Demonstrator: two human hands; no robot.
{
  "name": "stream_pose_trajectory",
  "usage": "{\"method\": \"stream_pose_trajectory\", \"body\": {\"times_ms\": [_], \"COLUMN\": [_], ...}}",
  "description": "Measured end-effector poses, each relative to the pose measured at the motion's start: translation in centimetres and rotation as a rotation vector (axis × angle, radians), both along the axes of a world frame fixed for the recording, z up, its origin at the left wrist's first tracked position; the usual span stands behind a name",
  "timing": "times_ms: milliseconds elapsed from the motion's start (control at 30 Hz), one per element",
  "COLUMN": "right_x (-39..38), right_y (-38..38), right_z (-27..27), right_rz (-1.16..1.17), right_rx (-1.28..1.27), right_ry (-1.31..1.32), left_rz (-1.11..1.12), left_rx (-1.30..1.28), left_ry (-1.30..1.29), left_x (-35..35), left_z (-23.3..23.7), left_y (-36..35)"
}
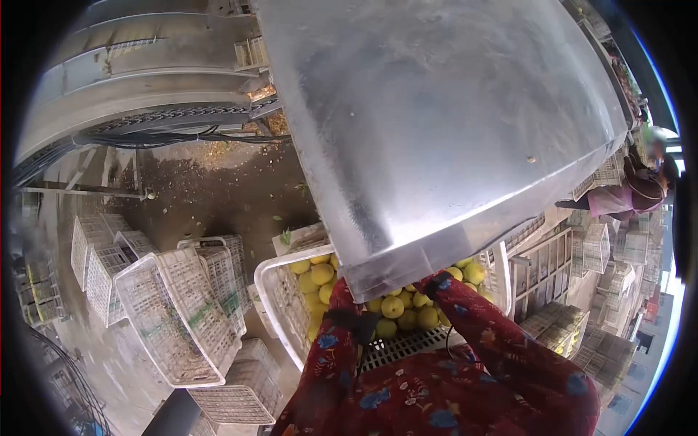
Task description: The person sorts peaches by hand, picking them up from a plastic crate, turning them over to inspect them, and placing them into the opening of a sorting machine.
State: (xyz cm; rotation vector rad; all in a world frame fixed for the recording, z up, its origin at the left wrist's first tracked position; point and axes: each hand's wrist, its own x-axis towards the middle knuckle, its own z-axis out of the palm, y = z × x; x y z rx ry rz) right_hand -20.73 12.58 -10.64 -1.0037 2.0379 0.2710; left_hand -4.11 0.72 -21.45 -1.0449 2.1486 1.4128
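Note:
A white plastic crate (282, 316) stands in front of me, holding many round yellow-green fruits (392, 307). Over its far side juts the lip of a large smooth metal chute or tray (465, 138), which covers part of the fruit. Both my arms, in red flowered sleeves with dark cuffs, reach forward over the crate. The left sleeve (331, 349) leads under the metal lip, near the crate's left part. The right sleeve (480, 312) ends at the lip's right part. Both hands are hidden by the metal, so their fingers and anything held cannot be seen.
White crates (174, 316) stand stacked and tilted on the floor to the left. More crates (556, 327) are stacked on the right, some with fruit. Black cables (174, 138) run along a metal frame at upper left. Another person (632, 192) is at far right.

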Motion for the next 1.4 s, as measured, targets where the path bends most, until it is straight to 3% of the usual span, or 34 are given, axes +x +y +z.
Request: {"method": "stream_pose_trajectory", "body": {"times_ms": [67, 133, 267, 300, 433, 500, 533, 600, 667, 700, 767, 833, 933, 1000, 1067, 1133, 1267, 1367, 1400], "right_x": [-0.5, -1.1, 0.5, 1.2, 4.5, 6.0, 6.3, 6.5, 6.8, 6.8, 6.8, 6.5, 5.3, 3.2, 0.4, -1.6, 1.5, 4.7, 5.1], "right_y": [0.2, 0.3, 1.0, 1.4, 1.7, 0.9, 0.6, 0.7, 1.0, 0.8, 0.2, -0.2, -1.6, -3.7, -6.2, -7.4, -3.5, -3.1, -2.8], "right_z": [0.1, 2.5, 8.2, 9.5, 15.7, 17.4, 18.0, 19.0, 19.2, 19.6, 21.0, 21.5, 21.3, 20.0, 18.2, 17.0, 21.9, 23.9, 22.9], "right_rz": [-0.054, -0.253, -0.529, -0.545, -0.56, -0.468, -0.42, -0.41, -0.386, -0.367, -0.329, -0.325, -0.47, -0.523, -0.483, -0.255, -0.309, 0.006, -0.038], "right_rx": [-0.08, -0.257, -0.647, -0.742, -0.93, -1.025, -1.067, -1.09, -1.162, -1.173, -1.191, -1.181, -1.222, -1.193, -1.091, -1.017, -1.294, -1.259, -1.268], "right_ry": [-0.119, -0.342, -0.68, -0.717, -0.591, -0.282, -0.122, -0.12, -0.134, -0.106, -0.049, -0.028, 0.023, 0.109, 0.243, 0.392, 0.159, 0.139, 0.193], "left_rz": [0.184, 0.398, 0.788, 0.728, 0.796, 0.724, 0.64, 0.476, 0.465, 0.585, 0.764, 0.885, 0.926, 0.599, 0.644, 0.668, 0.744, 0.709, 0.667], "left_rx": [0.19, 0.538, 1.6, 1.641, 1.377, 1.208, 1.009, 0.618, 0.722, 1.016, 1.3, 1.263, 1.077, 0.684, 0.648, 0.58, 0.768, 0.823, 0.78], "left_ry": [0.175, 0.415, 0.817, 0.878, 0.947, 0.936, 0.86, 0.7, 0.796, 0.86, 0.837, 0.686, 0.869, 0.907, 0.872, 0.891, 1.031, 0.997, 1.006], "left_x": [1.5, 2.1, 2.0, 2.3, 4.0, 5.2, 5.3, 5.7, 5.3, 5.5, 5.5, 5.1, 5.0, 5.4, 5.2, 4.1, 2.9, 1.9, 1.3], "left_z": [0.7, 3.5, 15.1, 16.5, 18.8, 19.0, 19.5, 21.6, 24.7, 24.6, 24.9, 25.9, 27.3, 26.4, 27.0, 27.9, 29.6, 28.7, 28.3], "left_y": [-0.6, -1.2, -1.6, -1.4, 0.4, 0.8, 0.8, 0.8, -0.5, -0.7, -1.1, -1.6, -1.4, -2.3, -2.5, -2.8, -3.1, -2.5, -2.0]}}
